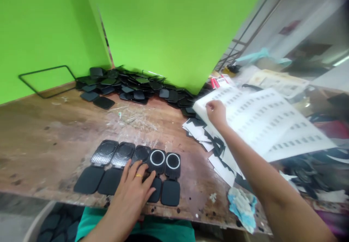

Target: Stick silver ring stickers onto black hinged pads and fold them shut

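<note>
The left hand lies flat and open on the row of black cases. Far right of that row, the right hand pinches the sticker sheets. They might slide off their messy pile.

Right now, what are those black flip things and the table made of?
The black flip cases under the left hand look like matte moulded plastic or rubber, with patterned faces. The table looks like bare worn wood, with visible grain, scratches and stains.

Left hand on black cases
</note>
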`<state>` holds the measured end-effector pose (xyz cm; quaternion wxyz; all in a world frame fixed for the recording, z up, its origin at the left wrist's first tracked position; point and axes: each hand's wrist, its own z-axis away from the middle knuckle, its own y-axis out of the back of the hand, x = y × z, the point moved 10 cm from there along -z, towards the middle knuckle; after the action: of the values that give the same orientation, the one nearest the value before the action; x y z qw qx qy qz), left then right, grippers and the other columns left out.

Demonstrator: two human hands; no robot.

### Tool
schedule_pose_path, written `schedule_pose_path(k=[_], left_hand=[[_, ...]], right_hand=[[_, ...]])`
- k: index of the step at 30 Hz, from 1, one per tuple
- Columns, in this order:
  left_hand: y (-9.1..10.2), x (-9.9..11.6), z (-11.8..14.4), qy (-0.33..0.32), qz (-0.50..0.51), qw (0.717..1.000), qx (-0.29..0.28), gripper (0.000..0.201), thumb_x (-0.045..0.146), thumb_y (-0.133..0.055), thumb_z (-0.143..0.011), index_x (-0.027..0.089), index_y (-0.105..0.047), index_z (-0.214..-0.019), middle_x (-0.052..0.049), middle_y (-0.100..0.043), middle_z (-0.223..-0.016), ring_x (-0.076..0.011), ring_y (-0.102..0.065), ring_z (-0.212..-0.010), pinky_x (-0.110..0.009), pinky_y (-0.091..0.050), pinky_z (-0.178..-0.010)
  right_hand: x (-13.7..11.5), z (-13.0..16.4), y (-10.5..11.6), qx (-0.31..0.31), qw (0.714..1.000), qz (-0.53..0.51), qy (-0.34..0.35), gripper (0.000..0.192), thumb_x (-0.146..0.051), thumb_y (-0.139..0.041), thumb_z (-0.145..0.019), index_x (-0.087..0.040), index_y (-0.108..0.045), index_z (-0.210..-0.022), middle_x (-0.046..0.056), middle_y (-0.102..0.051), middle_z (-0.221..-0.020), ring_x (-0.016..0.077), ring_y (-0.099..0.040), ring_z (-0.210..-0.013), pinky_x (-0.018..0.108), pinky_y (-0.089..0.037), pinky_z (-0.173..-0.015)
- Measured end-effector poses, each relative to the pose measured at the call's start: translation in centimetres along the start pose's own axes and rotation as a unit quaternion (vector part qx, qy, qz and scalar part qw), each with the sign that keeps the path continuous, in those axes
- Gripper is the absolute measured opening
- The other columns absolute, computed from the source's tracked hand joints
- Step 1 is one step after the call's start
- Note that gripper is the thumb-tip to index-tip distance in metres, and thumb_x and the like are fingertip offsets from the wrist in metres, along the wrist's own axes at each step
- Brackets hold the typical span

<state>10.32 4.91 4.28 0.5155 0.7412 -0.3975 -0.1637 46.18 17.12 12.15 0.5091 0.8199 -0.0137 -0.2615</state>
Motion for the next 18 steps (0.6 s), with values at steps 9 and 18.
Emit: schedule_pose_path(k=[9, 18], left_hand=[[-0.3, 0.0, 0.1, 0.018, 0.005, 1.000, -0.003, 0.023, 0.026, -0.054, -0.089, 0.022, -0.074, -0.100, -0.010, -0.065, -0.110, -0.0312, -0.049, -0.119, -0.057, -0.031, -0.113], [0.0, 0.2, -0.4, 0.005, 0.002, 1.000, -0.006, 0.022, 0.028, -0.056, -0.089, 0.022, -0.075, -0.098, -0.009, -0.066, -0.109, -0.0306, -0.050, -0.118, -0.055, -0.033, -0.112]], right_hand=[[7.4, -7.4, -0.5, -0.027, 0.991, 0.071, -0.108, 0.018, -0.019, -0.057, -0.081, -0.014, -0.073, -0.086, 0.013, -0.069, -0.093, 0.0256, -0.063, -0.088, 0.037, -0.049, -0.082], [8.9, -7.8, -1.2, -0.064, 0.988, 0.050, -0.135, 0.014, -0.023, -0.064, -0.079, -0.013, -0.071, -0.082, 0.009, -0.069, -0.082, 0.0188, -0.061, -0.072, 0.028, -0.048, -0.067]])
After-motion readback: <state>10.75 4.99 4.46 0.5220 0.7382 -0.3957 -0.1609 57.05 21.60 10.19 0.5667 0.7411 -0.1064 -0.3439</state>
